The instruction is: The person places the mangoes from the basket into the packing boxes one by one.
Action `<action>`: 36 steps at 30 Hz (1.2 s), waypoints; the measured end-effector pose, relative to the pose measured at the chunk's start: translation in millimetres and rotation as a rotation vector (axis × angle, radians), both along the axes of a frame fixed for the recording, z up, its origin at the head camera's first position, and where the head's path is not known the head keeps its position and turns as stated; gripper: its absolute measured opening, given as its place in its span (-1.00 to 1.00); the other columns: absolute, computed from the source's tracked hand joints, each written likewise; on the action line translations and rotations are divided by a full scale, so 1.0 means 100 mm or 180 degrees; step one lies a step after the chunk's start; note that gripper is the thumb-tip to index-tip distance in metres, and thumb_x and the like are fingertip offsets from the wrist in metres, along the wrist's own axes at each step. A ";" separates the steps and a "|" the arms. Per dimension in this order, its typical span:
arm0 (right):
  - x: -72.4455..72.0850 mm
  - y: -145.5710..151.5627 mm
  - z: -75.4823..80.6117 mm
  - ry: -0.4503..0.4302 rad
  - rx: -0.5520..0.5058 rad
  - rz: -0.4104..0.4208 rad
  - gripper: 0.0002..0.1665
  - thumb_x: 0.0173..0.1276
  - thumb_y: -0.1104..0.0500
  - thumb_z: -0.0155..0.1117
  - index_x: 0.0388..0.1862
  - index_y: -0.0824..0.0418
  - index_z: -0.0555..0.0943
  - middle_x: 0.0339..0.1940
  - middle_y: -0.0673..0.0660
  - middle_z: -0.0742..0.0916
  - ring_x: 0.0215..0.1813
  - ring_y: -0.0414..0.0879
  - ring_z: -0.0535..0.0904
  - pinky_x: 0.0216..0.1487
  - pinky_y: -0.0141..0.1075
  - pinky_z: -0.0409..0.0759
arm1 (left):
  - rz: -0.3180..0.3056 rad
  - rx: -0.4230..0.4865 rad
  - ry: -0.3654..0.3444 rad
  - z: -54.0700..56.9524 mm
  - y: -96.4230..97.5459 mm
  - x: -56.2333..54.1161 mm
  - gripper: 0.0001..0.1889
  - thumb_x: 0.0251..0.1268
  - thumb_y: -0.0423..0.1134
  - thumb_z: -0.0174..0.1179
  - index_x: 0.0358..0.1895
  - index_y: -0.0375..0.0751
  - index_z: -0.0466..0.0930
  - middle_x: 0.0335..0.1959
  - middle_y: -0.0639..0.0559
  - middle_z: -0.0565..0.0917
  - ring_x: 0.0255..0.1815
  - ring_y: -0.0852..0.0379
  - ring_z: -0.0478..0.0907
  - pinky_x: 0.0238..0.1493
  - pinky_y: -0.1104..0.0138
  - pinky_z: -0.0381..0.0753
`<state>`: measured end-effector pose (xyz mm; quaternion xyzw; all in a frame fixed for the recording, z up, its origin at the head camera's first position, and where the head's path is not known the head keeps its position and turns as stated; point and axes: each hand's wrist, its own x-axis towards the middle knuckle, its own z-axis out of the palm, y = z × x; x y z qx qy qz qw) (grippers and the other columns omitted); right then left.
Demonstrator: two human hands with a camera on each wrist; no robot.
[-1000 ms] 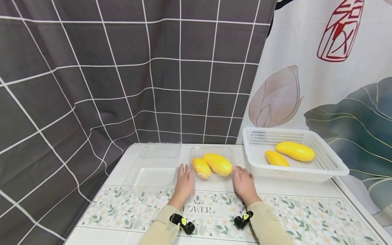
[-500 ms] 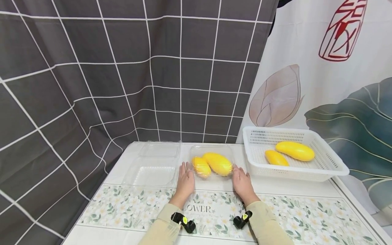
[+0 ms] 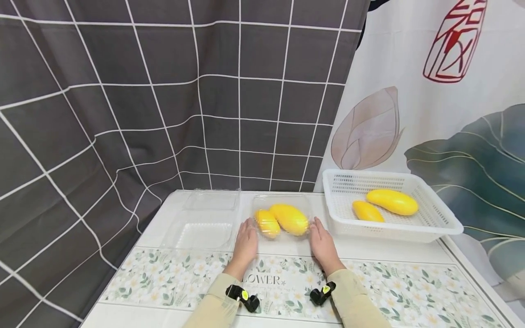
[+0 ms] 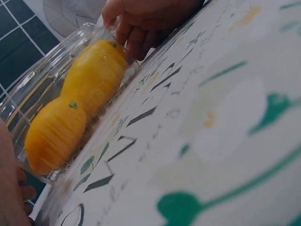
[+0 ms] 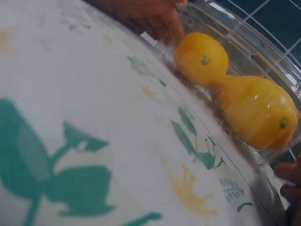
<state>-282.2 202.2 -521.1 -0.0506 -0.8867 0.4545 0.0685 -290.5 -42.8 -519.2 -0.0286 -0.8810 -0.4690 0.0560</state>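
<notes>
A clear plastic clamshell box (image 3: 301, 200) stands at mid-table with its lid down over two yellow mangoes, one small (image 3: 267, 223) and one large (image 3: 289, 219). My left hand (image 3: 245, 243) holds its near left corner; my right hand (image 3: 322, 243) grips the near right corner. In the left wrist view the fingers of the right hand (image 4: 141, 23) bend at the lid's rim. The right wrist view shows the left hand (image 5: 146, 14) against the box's other end, beside the small mango (image 5: 201, 59). Some fingertips are hidden behind the plastic.
Left of the hands lies a second clear clamshell (image 3: 207, 234), unfolded and flat. A white perforated basket (image 3: 393, 228) at the right bears a large mango (image 3: 392, 202) and a small mango (image 3: 368, 211). A floral strip (image 3: 172, 275) crosses the table; a dark checked curtain (image 3: 221, 105) hangs behind.
The fingers of both hands have drawn in closer to the box's corners. The box, mangoes and basket stay in place; the head view has shifted slightly.
</notes>
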 end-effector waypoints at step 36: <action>0.28 0.20 0.06 0.0246 -0.1548 0.0718 -0.17 0.66 -0.30 -0.51 0.64 0.17 0.13 0.66 0.14 0.20 0.61 0.13 0.15 0.34 -0.43 0.47 | -0.0519 0.1882 0.0117 -0.01 -0.17 0.27 -0.46 0.71 -0.12 -0.45 0.52 -0.28 0.27 0.49 -0.30 0.30 0.41 -0.31 0.34 0.35 0.07 0.53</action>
